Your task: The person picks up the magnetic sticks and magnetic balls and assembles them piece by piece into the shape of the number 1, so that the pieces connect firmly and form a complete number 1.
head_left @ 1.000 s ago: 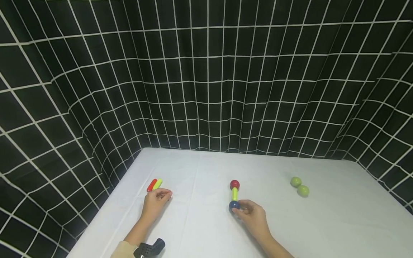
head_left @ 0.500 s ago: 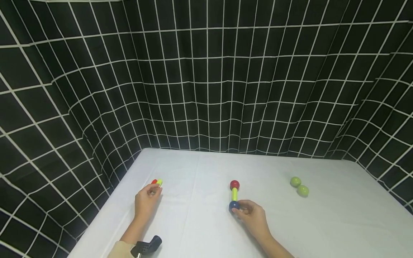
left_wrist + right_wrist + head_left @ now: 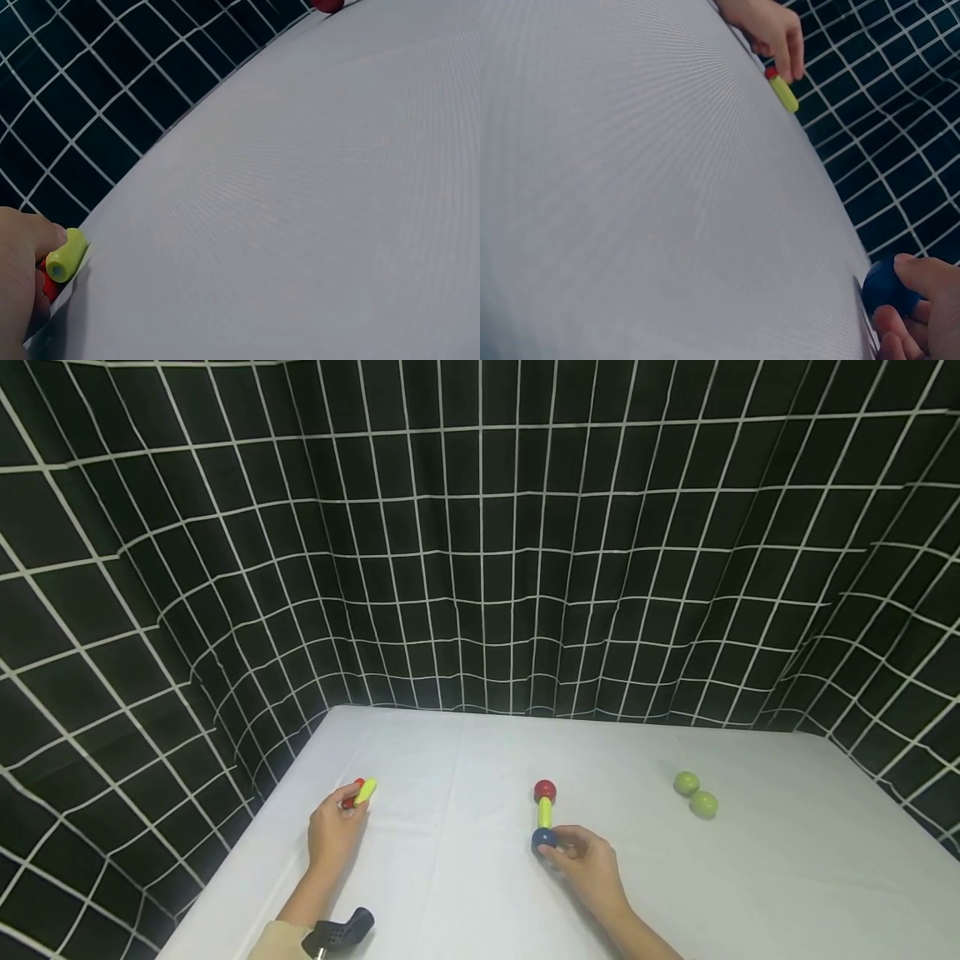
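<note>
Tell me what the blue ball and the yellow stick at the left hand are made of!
The blue ball seems plastic or painted metal, can't tell which: smooth, slightly shiny. The yellow stick is probably smooth plastic: evenly coloured, with a round hollow in its end.

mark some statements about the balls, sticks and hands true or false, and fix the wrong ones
1. The right hand holds the blue ball. True.
2. The red ball lies directly against the blue ball. False: a yellow stick lies between the red ball and the blue one.
3. Two green balls lie away from both hands. True.
4. The left hand holds a green ball. False: the left hand pinches the other yellow stick, near a red stick.
</note>
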A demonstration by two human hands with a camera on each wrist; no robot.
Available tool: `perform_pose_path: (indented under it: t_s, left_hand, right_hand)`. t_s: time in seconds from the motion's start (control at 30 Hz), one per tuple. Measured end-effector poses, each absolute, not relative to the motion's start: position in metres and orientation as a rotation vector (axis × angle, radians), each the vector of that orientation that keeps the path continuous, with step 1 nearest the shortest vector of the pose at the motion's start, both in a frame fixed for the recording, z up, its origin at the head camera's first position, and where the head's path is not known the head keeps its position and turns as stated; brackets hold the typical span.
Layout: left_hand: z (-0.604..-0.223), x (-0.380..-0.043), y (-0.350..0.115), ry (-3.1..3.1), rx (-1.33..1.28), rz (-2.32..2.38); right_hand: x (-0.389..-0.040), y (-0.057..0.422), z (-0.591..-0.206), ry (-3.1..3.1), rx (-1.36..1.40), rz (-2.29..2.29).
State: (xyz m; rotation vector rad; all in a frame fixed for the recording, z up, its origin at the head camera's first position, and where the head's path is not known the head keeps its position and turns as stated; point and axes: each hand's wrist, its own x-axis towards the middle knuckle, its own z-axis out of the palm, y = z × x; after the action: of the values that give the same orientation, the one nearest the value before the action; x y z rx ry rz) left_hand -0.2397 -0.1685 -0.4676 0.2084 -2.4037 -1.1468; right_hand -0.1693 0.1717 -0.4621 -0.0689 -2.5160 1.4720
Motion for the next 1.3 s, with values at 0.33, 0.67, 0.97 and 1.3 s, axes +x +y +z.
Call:
perform_pose_path:
  t_s: [0.33,0.67,0.97,1.3]
  left_hand:
    - [-0.469,-0.239,-0.166,-2.543,0.202,-0.995]
    - [-0.47,-0.241,-0.163,-2.529,0.191,-0.866]
    - [-0.469,-0.238,-0.162,-2.545,0.146,-0.834]
    - [-0.468,-0.236,-0.158,-2.593,0.081,-0.794]
  right_hand:
    - [-0.169,0.17,-0.463,-2.519,-0.082,1.466]
    - [-0.169,0.17,-0.463,-2.543,-0.083,1.426]
    - [-0.169,0.171,-0.462,-2.538,-0.073,1.449]
    - [-0.17,0.17,-0.462,-2.54,-0.091,1.447]
